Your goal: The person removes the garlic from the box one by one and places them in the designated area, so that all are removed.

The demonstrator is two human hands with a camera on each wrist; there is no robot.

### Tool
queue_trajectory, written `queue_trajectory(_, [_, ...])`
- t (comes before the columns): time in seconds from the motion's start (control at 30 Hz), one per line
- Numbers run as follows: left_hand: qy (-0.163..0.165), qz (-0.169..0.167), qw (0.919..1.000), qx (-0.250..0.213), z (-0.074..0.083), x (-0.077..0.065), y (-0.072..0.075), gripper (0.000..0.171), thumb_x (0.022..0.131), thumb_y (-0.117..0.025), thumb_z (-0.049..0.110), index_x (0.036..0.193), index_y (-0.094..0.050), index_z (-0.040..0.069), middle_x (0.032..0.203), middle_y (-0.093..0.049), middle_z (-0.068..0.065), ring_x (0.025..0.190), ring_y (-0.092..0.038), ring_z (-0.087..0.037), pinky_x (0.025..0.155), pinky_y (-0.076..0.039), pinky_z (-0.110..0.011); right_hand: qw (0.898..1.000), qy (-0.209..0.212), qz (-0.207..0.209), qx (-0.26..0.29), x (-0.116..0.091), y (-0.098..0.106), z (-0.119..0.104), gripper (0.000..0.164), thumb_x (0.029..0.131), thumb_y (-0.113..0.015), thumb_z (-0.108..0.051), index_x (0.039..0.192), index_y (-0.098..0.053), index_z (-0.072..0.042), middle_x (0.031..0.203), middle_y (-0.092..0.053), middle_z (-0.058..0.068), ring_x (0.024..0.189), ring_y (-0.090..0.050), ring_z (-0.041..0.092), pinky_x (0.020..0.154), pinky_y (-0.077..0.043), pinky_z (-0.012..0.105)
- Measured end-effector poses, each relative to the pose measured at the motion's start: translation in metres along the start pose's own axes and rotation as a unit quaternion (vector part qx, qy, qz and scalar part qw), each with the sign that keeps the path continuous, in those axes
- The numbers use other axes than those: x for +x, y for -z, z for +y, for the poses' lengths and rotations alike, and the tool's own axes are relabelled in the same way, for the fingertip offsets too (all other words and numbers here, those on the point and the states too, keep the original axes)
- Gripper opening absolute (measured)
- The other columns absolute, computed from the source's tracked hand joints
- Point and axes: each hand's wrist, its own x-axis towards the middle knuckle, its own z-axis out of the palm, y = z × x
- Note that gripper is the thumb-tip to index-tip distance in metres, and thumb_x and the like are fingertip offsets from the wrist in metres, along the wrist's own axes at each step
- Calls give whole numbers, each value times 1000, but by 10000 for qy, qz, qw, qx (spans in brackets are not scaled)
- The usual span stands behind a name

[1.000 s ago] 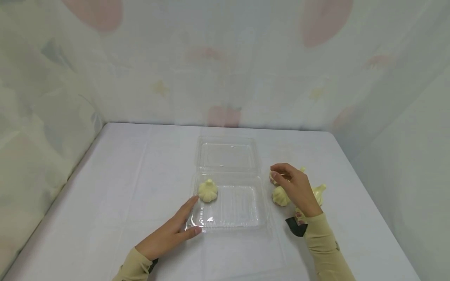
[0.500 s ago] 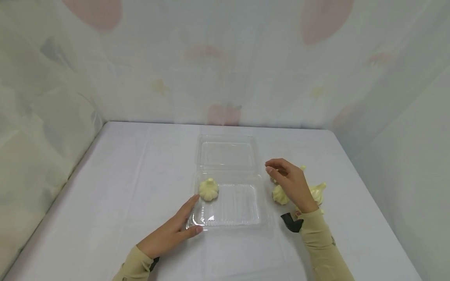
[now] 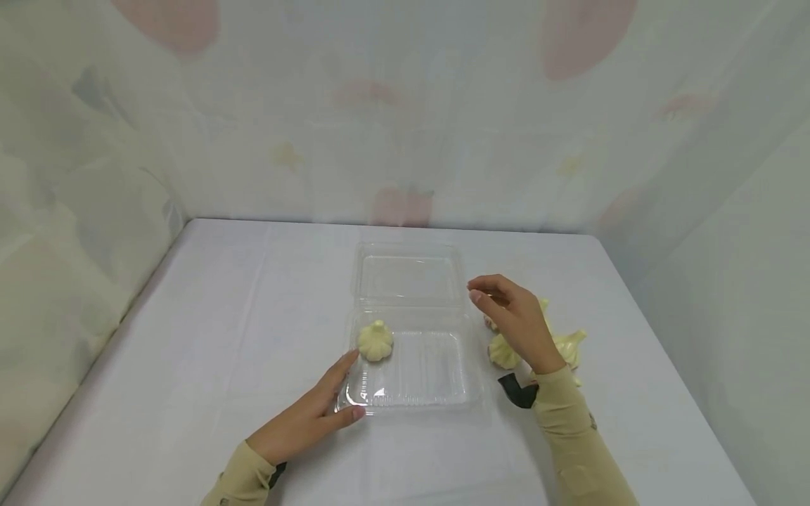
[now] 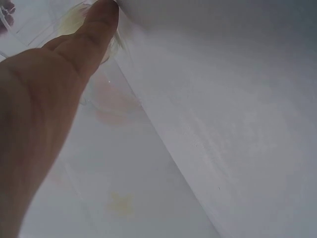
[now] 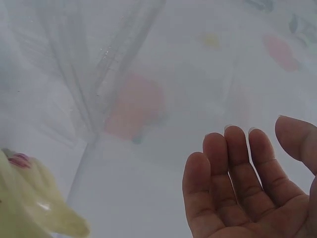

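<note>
A clear plastic clamshell container (image 3: 436, 372) lies unfolded on the table, its lid (image 3: 411, 277) flat toward the back. One pale garlic bulb (image 3: 375, 341) sits at the left of the base. Against the container's left side rests my left hand (image 3: 310, 422), index finger beside that bulb and thumb at the front left corner. Raised over the right-hand pile is my right hand (image 3: 515, 320), fingers loosely bent; in the right wrist view the palm and fingers (image 5: 241, 158) hold nothing. Below it lie a garlic bulb (image 3: 503, 351) and another bulb (image 3: 569, 346), with more partly hidden behind the hand.
A white table (image 3: 209, 351) with a rounded far edge carries everything. Patterned cloth (image 3: 405, 126) hangs behind it and on both sides. A black strap end (image 3: 519, 391) dangles from the right wrist.
My right hand has moved up and to the left, away from the garlic pile, with nothing in it. The left hand and the bulb in the container stay put.
</note>
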Motion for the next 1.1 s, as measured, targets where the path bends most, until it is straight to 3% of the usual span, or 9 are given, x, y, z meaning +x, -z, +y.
queue_trajectory(0.2, [168,-81,9998,-99,0,2,-1,90,100,-65,41,164,-5,24,168,-6,-2,152,-7,-24,119,-15,-53,9994,316,-95,-42,6,1,-7,25,102,-65,-29,122,-69,-13,119,-69,3,109,-64,14,94,-51,39])
queue_trajectory(0.4, [191,-60,9998,-54,-2,2,-1,78,105,-56,40,164,-8,24,168,-8,-4,152,-9,-25,119,-15,-53,9989,411,-201,91,11,-5,-15,26,102,-65,-28,122,-69,-13,118,-69,1,108,-64,15,97,-48,43])
queue_trajectory(0.77, [53,9,10000,-45,-5,2,-2,77,106,-56,37,165,-9,21,168,-8,-3,152,-8,-23,119,-15,-53,9972,668,-278,196,22,-19,-26,25,102,-65,-27,122,-69,-12,119,-69,-1,108,-65,15,96,-50,43])
queue_trajectory(1.1, [142,-49,9998,-99,-4,2,-3,79,105,-56,39,164,-5,23,168,-6,-6,152,-6,-25,119,-14,-53,9960,809,-349,142,26,-28,-29,27,102,-64,-27,123,-69,-10,118,-69,3,107,-66,14,93,-52,41])
